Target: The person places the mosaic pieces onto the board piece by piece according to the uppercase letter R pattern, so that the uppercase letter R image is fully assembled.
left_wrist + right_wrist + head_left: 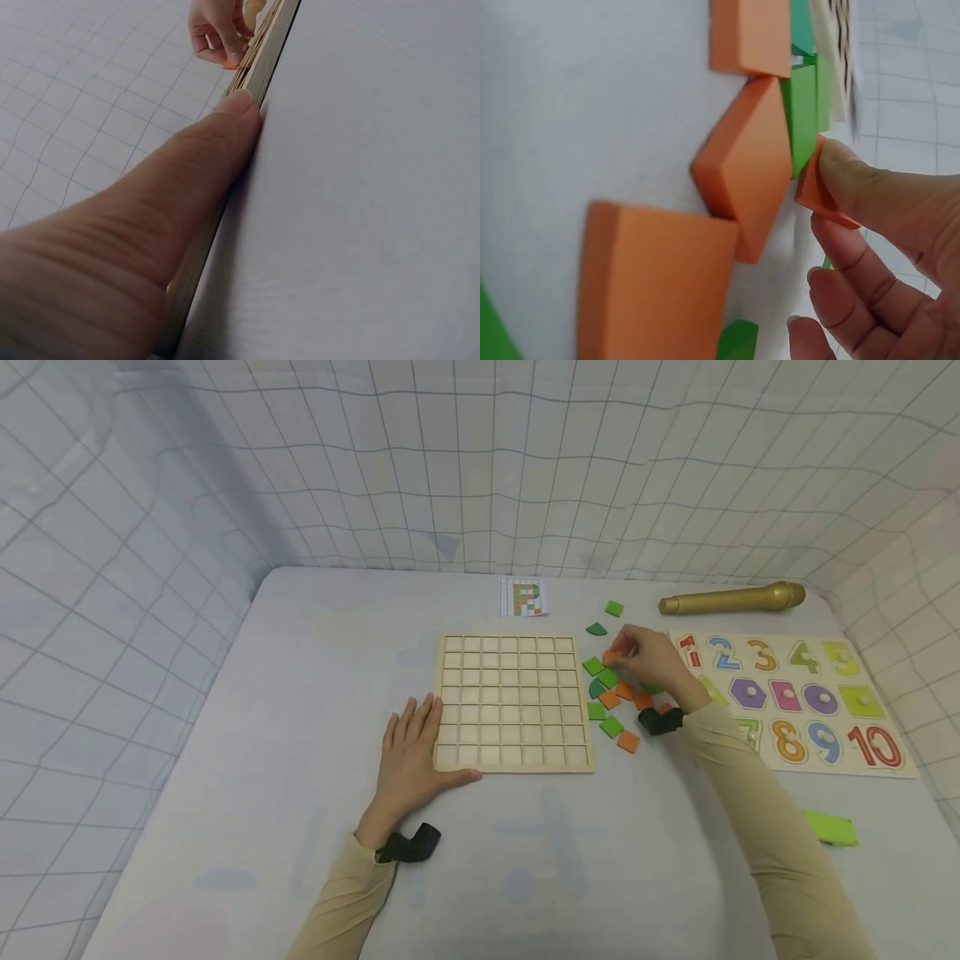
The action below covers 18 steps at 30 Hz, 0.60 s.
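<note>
A wooden grid board with bare square cells lies flat on the table. My left hand rests at its lower left corner, fingers straight along the left side and thumb along the front edge; the left wrist view shows the thumb against that edge. To the right of the board, my right hand pinches an orange square tile between thumb and forefinger. Below that hand lie several loose orange tiles and green tiles, along with dark green quarter-round pieces.
A small pattern card lies behind the board. A gold microphone lies at the back right, with a number puzzle board in front of it. A bright green object sits near the right edge.
</note>
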Tool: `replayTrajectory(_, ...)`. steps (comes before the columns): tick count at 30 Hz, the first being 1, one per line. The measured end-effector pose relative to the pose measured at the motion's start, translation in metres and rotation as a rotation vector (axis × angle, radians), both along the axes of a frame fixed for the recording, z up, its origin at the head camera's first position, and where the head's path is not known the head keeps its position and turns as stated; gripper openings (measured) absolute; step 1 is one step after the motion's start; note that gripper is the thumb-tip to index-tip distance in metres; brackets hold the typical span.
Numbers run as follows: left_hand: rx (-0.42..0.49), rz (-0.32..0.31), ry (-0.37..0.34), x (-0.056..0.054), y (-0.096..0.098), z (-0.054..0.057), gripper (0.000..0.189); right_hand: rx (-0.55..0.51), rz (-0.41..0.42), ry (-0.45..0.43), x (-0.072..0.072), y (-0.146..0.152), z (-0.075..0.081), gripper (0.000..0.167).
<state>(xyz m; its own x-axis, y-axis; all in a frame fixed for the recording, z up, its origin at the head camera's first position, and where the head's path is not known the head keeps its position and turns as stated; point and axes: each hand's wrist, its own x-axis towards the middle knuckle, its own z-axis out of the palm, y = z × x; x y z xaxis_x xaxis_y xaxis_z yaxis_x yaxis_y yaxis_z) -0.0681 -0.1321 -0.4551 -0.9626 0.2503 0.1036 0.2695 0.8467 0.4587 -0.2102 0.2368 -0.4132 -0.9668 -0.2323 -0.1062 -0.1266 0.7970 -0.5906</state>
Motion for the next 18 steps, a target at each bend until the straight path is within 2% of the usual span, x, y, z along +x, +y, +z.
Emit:
replayTrajectory(8, -0.017, 0.006, 0.002, 0.000, -0.002, -0.001, 0.119, -0.165, 0.017, 0.094, -0.004, -0.012, 0.004, 0.021)
replayTrajectory(13, -0.014, 0.005, 0.012, 0.000, -0.002, -0.001, 0.119, -0.299, 0.070, 0.055, -0.008, -0.041, 0.010, 0.022)
replayTrajectory(18, -0.016, 0.009, 0.015, -0.001, -0.002, -0.003, 0.120, -0.346, 0.138, 0.039, -0.013, -0.075, 0.014, 0.020)
